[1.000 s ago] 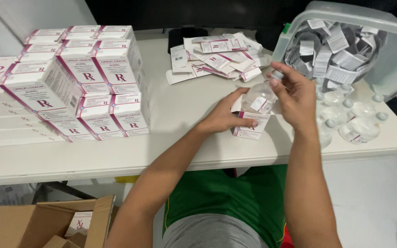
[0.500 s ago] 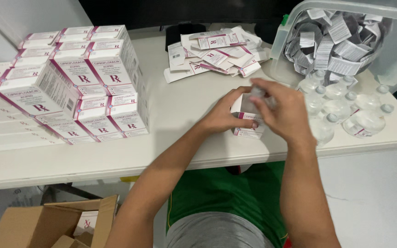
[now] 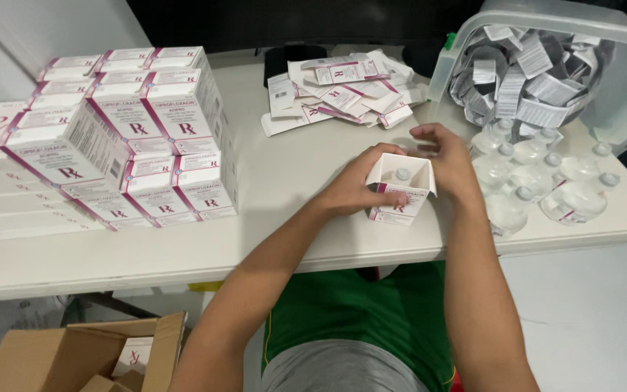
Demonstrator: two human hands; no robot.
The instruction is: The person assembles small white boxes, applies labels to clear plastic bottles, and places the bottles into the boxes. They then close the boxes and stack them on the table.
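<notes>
Small white carton [image 3: 400,190] with magenta band stands upright near the front edge of the white table [image 3: 306,239], top flaps open; a clear bottle with grey cap [image 3: 403,174] sits inside it, only the cap showing.

Left hand [image 3: 357,190] wraps the carton's left and front faces, fingers closed on it; right hand [image 3: 448,163] is at the carton's right rear, fingers curled by the open flap; whether it actually pinches the flap cannot be told, view is poor there.

Handling, as judged: thin paperboard, light, dents if squeezed; the bottle looks like soft plastic filled with liquid, so most of the weight sits low; best held by the side walls low down, not by the flaps.

Left of the carton: stack of closed white-and-magenta cartons [image 3: 146,138], rows several high.
Behind the carton: loose heap of flattened cartons [image 3: 339,94], same colours.
Right of the carton: cluster of clear capped bottles [image 3: 538,181] lying and standing.
Behind-right: tipped clear plastic bin [image 3: 618,43] full of folded printed paper leaflets [image 3: 524,80].
Below-left, on the floor: open brown cardboard box [image 3: 59,356].
</notes>
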